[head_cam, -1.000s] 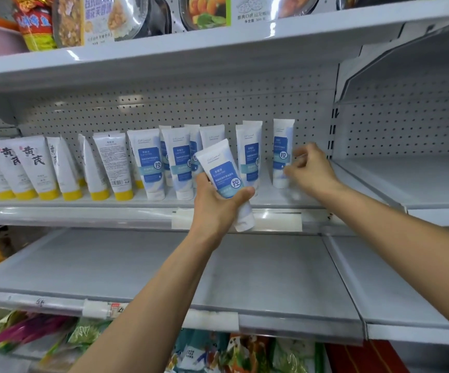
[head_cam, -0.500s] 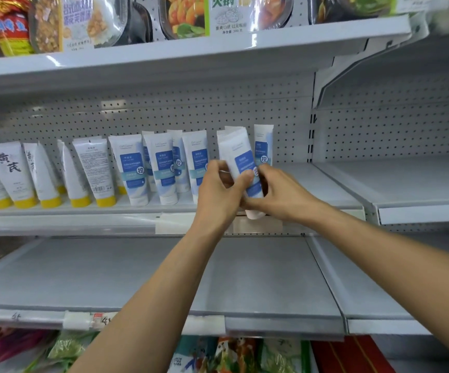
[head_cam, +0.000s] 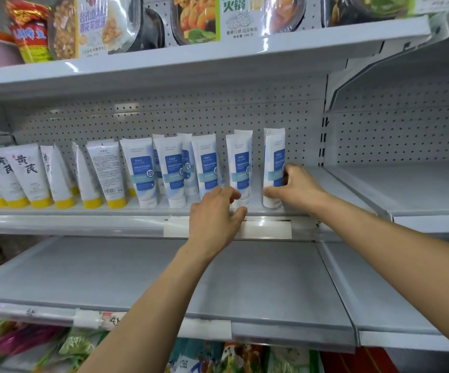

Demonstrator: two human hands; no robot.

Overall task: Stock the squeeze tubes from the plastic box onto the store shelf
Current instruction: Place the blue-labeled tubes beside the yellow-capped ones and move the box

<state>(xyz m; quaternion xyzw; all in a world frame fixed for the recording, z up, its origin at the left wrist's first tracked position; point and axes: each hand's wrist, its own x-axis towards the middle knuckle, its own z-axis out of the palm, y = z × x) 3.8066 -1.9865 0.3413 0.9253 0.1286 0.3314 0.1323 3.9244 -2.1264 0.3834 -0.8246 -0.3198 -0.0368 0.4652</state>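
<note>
White squeeze tubes with blue labels (head_cam: 171, 170) stand cap-down in a row on the middle store shelf (head_cam: 83, 212). My right hand (head_cam: 297, 188) grips the rightmost blue-label tube (head_cam: 273, 154), which stands upright on the shelf; the thumb lies across its lower front and the fingers are on its right side. My left hand (head_cam: 216, 216) is at the shelf's front edge with fingers spread. Its fingertips are at the cap of the neighbouring tube (head_cam: 240, 162), not closed around it. The plastic box is out of view.
White tubes with yellow caps (head_cam: 26, 176) fill the left of the same shelf. Packaged foods (head_cam: 199, 17) sit on the shelf above. Below is a bare grey shelf (head_cam: 164, 278). Bare shelves (head_cam: 406, 184) adjoin on the right, and snack bags (head_cam: 231, 356) lie at the bottom.
The tube that my left hand held has passed to my right hand and now stands at the right end of the row. My left hand has let go and dropped to the shelf edge.
</note>
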